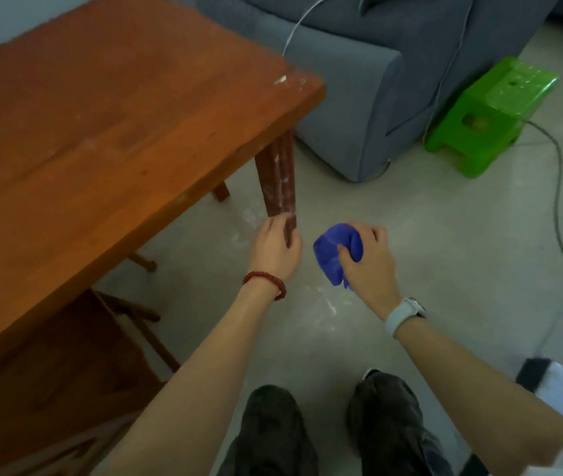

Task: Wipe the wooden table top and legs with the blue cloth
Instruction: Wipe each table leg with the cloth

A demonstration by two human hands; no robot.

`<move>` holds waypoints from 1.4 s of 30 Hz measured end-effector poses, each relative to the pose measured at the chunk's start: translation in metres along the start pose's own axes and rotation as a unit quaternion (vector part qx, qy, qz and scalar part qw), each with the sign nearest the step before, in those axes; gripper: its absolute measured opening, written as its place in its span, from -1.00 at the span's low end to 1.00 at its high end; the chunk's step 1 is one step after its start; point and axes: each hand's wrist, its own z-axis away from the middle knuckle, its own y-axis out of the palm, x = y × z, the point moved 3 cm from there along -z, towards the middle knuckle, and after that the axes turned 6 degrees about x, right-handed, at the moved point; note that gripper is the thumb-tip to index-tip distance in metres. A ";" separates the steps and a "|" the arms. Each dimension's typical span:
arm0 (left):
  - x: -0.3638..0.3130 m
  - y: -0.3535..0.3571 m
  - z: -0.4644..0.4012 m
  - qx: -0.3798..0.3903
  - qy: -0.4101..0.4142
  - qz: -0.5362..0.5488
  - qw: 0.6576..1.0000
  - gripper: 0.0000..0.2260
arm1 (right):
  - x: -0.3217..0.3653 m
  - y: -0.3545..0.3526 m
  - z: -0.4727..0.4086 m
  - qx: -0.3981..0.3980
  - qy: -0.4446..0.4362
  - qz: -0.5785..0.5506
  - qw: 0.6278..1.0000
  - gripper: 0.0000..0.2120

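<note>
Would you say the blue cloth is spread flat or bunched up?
Bunched up: the blue cloth is crumpled in the right hand, clear of the table leg.

Home living room, grey sofa (359, 97), wooden table (101, 132), plastic stool (489, 115)

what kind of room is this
Most likely a home living room: a grey sofa stands beside a wooden table, with a green plastic stool and loose cables on a bare concrete-looking floor.

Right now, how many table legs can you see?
2. The near corner leg, whitish smears on it, has the left hand gripping its foot. A far leg's foot peeks out below the table top. The tabletop probably hides the others.
</note>
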 end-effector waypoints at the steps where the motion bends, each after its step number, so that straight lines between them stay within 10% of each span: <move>1: 0.017 0.013 -0.022 -0.023 -0.001 0.021 1.000 -0.68 | -0.012 0.015 -0.021 -0.006 -0.027 -0.007 1.000 -0.66; 15: 0.178 0.091 -0.175 -0.281 0.103 0.150 0.942 -0.63 | -0.122 0.192 -0.163 -0.174 -0.286 -0.142 0.931 -0.67; 33: 0.092 0.039 -0.188 -0.229 0.171 0.287 0.914 -0.66 | 0.016 0.125 -0.209 -0.293 -0.426 -0.285 0.807 -0.68; 42: 0.107 0.049 -0.203 -0.227 0.140 0.267 0.926 -0.62 | -0.134 0.225 -0.220 -0.053 -0.174 -0.197 0.963 -0.64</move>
